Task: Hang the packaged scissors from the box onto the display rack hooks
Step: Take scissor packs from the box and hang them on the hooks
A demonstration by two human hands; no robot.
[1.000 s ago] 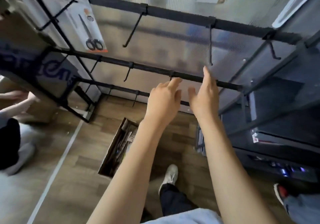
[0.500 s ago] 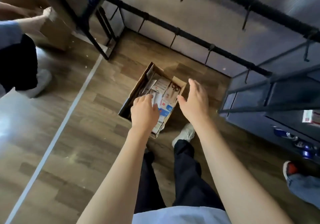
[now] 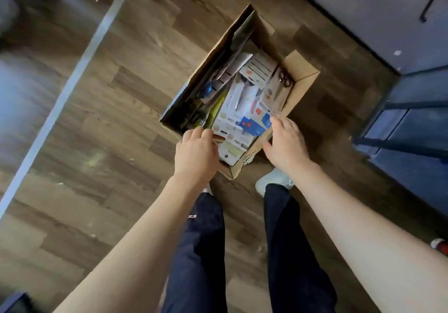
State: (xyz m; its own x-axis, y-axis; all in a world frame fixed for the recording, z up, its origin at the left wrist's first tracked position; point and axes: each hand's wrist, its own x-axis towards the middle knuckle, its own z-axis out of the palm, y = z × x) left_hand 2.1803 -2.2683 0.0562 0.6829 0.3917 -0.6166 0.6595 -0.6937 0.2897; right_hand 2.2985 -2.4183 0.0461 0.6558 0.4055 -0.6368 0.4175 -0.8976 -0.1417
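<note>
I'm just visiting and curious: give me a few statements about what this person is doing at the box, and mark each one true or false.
1. The cardboard box stands on a wooden floor. True.
2. The box is empty. False: it holds many packaged scissors.
3. Both hands are at the near end of the box. True: the left hand and the right hand reach in there.
4. The right hand is lifting a package high above the box. False: its fingers are down at the packages.
5. The person is barefoot. False: a white shoe shows.
</note>
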